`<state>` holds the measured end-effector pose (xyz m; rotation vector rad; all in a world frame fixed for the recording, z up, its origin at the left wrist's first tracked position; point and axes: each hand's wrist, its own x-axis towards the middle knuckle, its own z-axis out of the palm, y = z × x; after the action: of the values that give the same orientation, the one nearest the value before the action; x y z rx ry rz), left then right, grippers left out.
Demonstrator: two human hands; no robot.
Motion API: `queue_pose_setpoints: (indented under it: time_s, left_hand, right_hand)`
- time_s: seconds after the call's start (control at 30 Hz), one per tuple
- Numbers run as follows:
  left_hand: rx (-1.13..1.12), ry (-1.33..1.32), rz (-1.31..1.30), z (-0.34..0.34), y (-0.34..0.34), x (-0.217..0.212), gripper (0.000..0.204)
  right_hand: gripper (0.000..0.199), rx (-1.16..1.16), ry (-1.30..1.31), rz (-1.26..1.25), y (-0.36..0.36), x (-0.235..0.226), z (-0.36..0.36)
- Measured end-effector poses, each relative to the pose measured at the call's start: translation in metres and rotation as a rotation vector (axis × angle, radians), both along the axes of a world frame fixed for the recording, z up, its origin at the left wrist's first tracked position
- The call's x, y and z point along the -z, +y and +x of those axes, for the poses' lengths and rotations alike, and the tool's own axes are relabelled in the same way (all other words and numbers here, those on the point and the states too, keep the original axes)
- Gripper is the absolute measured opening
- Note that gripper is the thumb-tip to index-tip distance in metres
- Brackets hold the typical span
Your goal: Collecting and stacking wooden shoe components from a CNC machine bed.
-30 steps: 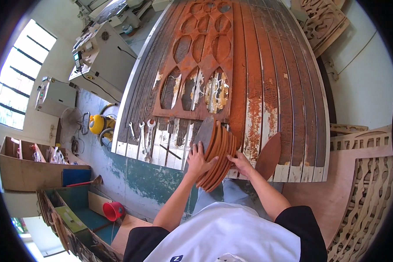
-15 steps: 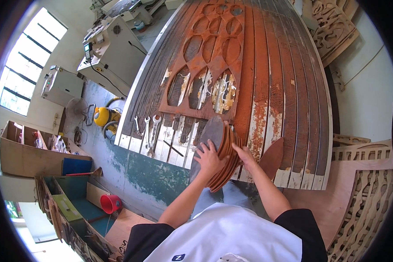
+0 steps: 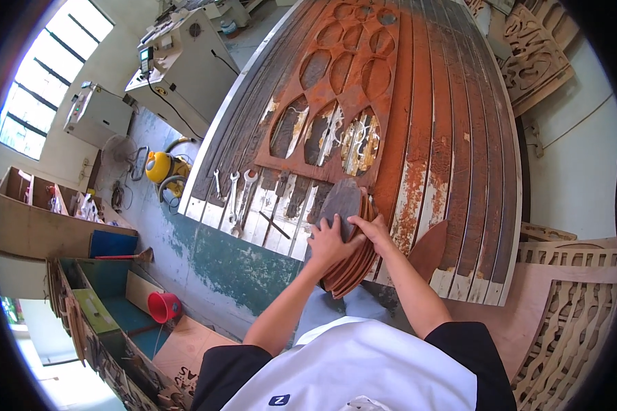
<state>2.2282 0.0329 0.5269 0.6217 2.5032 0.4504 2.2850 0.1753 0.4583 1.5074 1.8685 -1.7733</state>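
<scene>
A thick stack of pointed-oval wooden panels [image 3: 341, 200], grey on the front face with reddish-brown edges, stands tilted at the near edge of the work table. My left hand [image 3: 330, 245] clasps it, fingers spread over the grey face and thumb across the edges. From the other side my right hand [image 3: 371, 231] grips the stack, its thumb reaching onto the face near the top. Just right of the stack, a single reddish-brown oval panel [image 3: 430, 250] lies at the table edge. Beyond my hands rests a cut-out wooden sheet [image 3: 343, 103] with rows of oval openings.
Slatted table [image 3: 452, 157] is coated with reddish dust. Several wrenches [image 3: 234, 195] and a thin dark bar [image 3: 274, 225] lie at its left front. A yellow vacuum cleaner [image 3: 161, 168] stands left on the floor. Patterned cut-out panels [image 3: 576, 329] lean at the right.
My right hand has moved up and leftward, from the stack's right edge onto its upper part. The stack remains between both hands, and the view has shifted slightly.
</scene>
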Motion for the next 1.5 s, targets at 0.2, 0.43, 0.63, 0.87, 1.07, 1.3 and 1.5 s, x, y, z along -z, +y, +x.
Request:
queue_pose_setpoints:
  time_s: [0.2, 0.43, 0.63, 0.87, 1.07, 1.3, 1.5]
  left_hand:
    - [-0.667, -0.616, 0.488, -0.058, -0.092, 0.091, 0.053]
    - [-0.894, -1.595, 0.984, -0.029, -0.085, 0.081, 0.049]
    - [-0.990, -1.748, 1.064, -0.015, -0.074, 0.042, 0.051]
    - [-0.894, -1.679, 1.036, -0.013, -0.067, 0.069, 0.054]
    - [-0.892, -1.725, 1.007, 0.000, -0.046, 0.069, 0.057]
    - [-0.785, -1.503, 1.063, -0.005, -0.034, 0.001, 0.056]
    - [-0.405, -0.748, 0.886, -0.012, -0.023, -0.065, 0.090]
  right_hand:
    - [0.129, -0.059, -0.005, -0.019, -0.009, -0.007, -0.007]
    - [0.113, -0.010, 0.061, -0.036, -0.009, 0.006, -0.006]
    - [0.101, 0.064, 0.120, -0.127, -0.007, -0.006, -0.002]
    - [0.092, 0.080, 0.192, -0.308, 0.003, -0.024, -0.006]
    - [0.079, 0.086, 0.234, -0.353, 0.031, -0.019, 0.011]
    - [0.053, 0.104, 0.352, -0.281, 0.032, -0.066, 0.008]
    - [0.058, 0.270, 0.499, -0.436, -0.028, -0.191, 0.000]
